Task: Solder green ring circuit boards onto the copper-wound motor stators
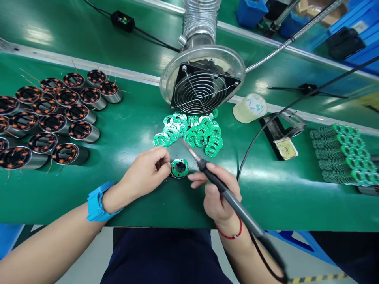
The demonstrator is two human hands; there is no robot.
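A motor stator topped by a round green circuit board (184,169) stands on the green bench in front of me. At its left side is my left hand (151,167), thumb and forefinger pinched together; whatever lies between them is too small to make out. My right hand (220,189) grips a soldering iron (227,193) by its dark handle, some fingers stretched toward the stator. The iron's tip points up and left, above the board and apart from it. Loose ring-shaped green boards (201,134) lie piled just beyond.
A fume extractor fan (201,88) hangs over the ring boards. Several wound stators (65,154) stand at the left. To the right are a tape roll (250,108), a soldering iron stand with sponge (286,148) and stacked green boards (345,154). The iron's cable (254,144) crosses the right side.
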